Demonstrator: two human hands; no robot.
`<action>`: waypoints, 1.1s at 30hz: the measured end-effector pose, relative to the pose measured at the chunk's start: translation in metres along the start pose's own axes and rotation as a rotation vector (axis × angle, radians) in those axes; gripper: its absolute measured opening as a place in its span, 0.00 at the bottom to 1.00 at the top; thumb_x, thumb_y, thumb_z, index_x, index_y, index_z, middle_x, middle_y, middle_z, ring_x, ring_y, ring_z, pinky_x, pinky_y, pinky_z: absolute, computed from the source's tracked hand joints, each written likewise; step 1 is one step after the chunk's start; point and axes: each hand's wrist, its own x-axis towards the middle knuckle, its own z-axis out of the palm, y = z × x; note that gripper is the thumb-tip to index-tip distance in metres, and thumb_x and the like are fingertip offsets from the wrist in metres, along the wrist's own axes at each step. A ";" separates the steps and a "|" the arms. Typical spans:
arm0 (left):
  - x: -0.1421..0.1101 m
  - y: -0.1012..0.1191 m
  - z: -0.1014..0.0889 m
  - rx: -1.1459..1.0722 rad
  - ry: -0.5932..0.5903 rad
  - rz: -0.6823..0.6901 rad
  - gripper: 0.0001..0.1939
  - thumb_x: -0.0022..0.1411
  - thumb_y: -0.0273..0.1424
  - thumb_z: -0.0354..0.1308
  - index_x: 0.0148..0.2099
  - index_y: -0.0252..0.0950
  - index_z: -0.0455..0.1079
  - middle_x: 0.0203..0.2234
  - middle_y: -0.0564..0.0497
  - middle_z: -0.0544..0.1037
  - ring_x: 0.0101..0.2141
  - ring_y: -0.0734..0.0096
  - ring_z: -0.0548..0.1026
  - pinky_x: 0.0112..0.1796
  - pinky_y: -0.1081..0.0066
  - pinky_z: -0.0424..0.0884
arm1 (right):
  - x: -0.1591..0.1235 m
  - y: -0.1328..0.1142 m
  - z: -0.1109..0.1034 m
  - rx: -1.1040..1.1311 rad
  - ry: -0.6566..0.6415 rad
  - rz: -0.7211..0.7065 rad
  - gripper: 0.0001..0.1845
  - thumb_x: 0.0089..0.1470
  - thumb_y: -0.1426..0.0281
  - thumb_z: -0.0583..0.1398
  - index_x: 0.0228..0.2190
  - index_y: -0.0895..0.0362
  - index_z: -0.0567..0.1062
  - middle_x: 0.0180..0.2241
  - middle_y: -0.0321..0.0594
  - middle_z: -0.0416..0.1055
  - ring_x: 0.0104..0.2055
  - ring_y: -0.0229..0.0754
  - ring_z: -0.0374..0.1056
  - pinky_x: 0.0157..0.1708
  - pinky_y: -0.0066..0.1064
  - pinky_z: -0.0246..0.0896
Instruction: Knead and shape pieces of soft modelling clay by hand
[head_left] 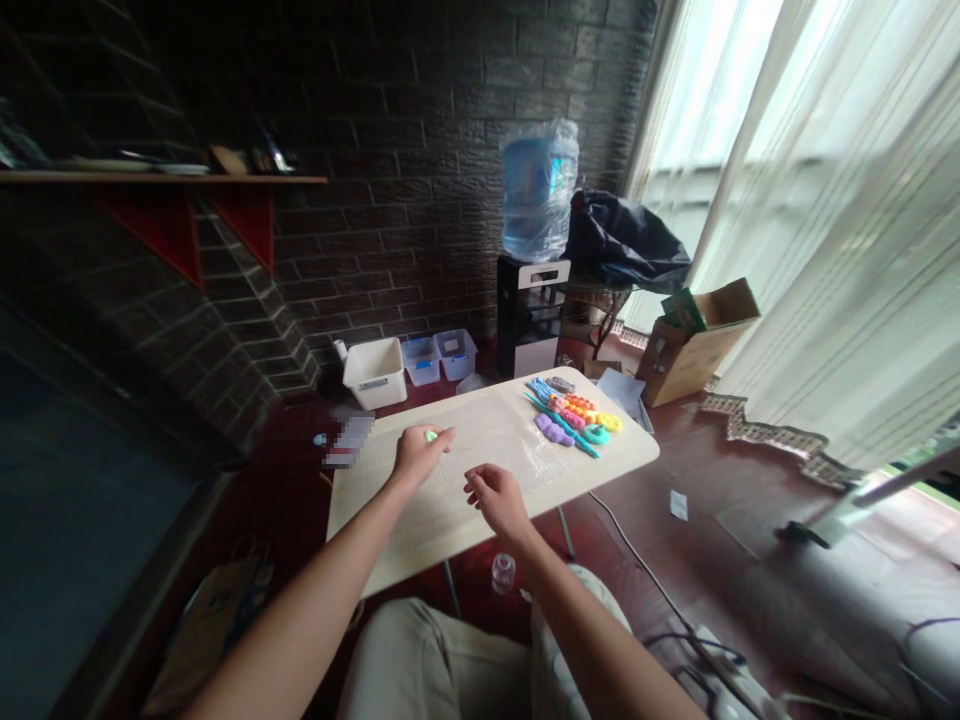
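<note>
My left hand (421, 455) is closed over the left half of the table, its fingers wrapped round a small light-green lump of modelling clay (430, 436). Only a bit of the lump shows at the top of the fist. To its right, my right hand (496, 495) hovers near the table's front edge. Its fingers are loosely bent and a little apart, with nothing visible in them. On the table's right side lies a group of coloured clay pieces (574, 412), among them purple, teal, orange, yellow, pink, blue and grey ones.
A clear sheet (517, 440) covers part of the cream table (637, 445). Behind stand a white bin (375, 375), two clear tubs (421, 360) and a water dispenser (529, 320). A cardboard box (697, 345) is at right. A cable (637, 545) crosses the floor near a jar (503, 573).
</note>
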 end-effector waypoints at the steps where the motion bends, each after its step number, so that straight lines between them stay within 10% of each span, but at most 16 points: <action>1: 0.003 0.001 0.006 -0.016 -0.005 -0.017 0.22 0.57 0.51 0.63 0.26 0.36 0.73 0.17 0.51 0.75 0.18 0.72 0.67 0.22 0.72 0.59 | -0.002 -0.001 -0.006 0.006 0.004 -0.013 0.12 0.60 0.63 0.63 0.32 0.60 0.79 0.26 0.38 0.77 0.25 0.37 0.72 0.28 0.29 0.65; 9: 0.020 -0.016 0.025 -0.099 -0.017 -0.269 0.23 0.64 0.48 0.65 0.27 0.34 0.71 0.16 0.53 0.70 0.18 0.73 0.68 0.20 0.73 0.59 | -0.001 0.005 -0.031 0.006 -0.010 -0.028 0.15 0.53 0.59 0.64 0.30 0.58 0.79 0.26 0.41 0.79 0.25 0.39 0.71 0.27 0.30 0.63; 16: 0.021 -0.050 0.035 -0.280 -0.062 -0.489 0.22 0.72 0.39 0.62 0.63 0.36 0.70 0.57 0.42 0.75 0.52 0.56 0.78 0.51 0.51 0.79 | 0.019 0.018 -0.007 -0.020 -0.100 0.001 0.15 0.53 0.59 0.61 0.31 0.59 0.80 0.26 0.42 0.78 0.25 0.39 0.71 0.27 0.30 0.63; 19: 0.018 -0.066 0.037 -0.367 -0.073 -0.528 0.17 0.73 0.42 0.60 0.47 0.31 0.75 0.37 0.46 0.80 0.32 0.68 0.79 0.33 0.67 0.77 | 0.032 0.022 0.008 -0.027 -0.134 0.010 0.15 0.54 0.60 0.61 0.32 0.59 0.80 0.26 0.41 0.78 0.26 0.39 0.72 0.27 0.30 0.63; 22: 0.013 -0.076 0.033 -0.434 -0.095 -0.532 0.23 0.69 0.47 0.59 0.27 0.37 0.63 0.15 0.59 0.62 0.13 0.80 0.57 0.17 0.75 0.52 | 0.041 0.025 0.022 -0.014 -0.134 0.027 0.15 0.54 0.60 0.61 0.33 0.58 0.81 0.27 0.41 0.79 0.26 0.39 0.72 0.28 0.30 0.64; 29: -0.004 -0.065 0.019 -0.535 -0.145 -0.465 0.26 0.60 0.49 0.63 0.22 0.41 0.55 0.10 0.62 0.54 0.10 0.81 0.50 0.15 0.74 0.44 | 0.038 0.017 0.043 0.049 -0.039 0.055 0.18 0.55 0.57 0.60 0.34 0.58 0.80 0.30 0.44 0.79 0.28 0.41 0.73 0.28 0.31 0.65; 33: -0.017 -0.058 0.019 -0.642 -0.092 -0.387 0.27 0.56 0.52 0.67 0.23 0.39 0.59 0.13 0.59 0.62 0.14 0.78 0.63 0.18 0.74 0.61 | 0.038 0.013 0.052 0.075 0.022 0.031 0.20 0.56 0.55 0.57 0.35 0.57 0.78 0.33 0.46 0.80 0.33 0.44 0.74 0.31 0.31 0.66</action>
